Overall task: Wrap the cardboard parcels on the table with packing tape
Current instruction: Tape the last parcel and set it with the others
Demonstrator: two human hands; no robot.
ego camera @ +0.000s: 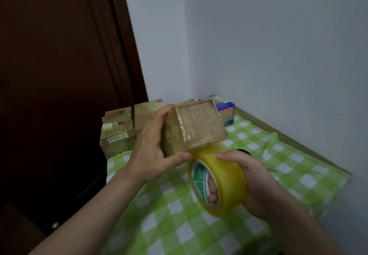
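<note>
The small brown cardboard parcel (196, 127), glossy with clear tape, is held up in the left hand (151, 147), thumb and fingers clamped on opposite sides. It is probably tilted to offer a face to the tape. The yellowish roll of packing tape (225, 177) touches the parcel's lower corner. The right hand (256, 183) grips the roll, fingers through the core. Taped brown boxes (117, 133) stand behind on the green-checked tablecloth (298, 165).

Two bare arms in shot here. On the near left, the left hand (151, 149) leads back into a long left forearm (89, 211), uncovered right down to the frame's edge. Over on the near right, the right hand (256, 181) and right forearm (302, 232) are bare too. The thumbnails (186, 156) look short and plain, the fingers slender.
</note>
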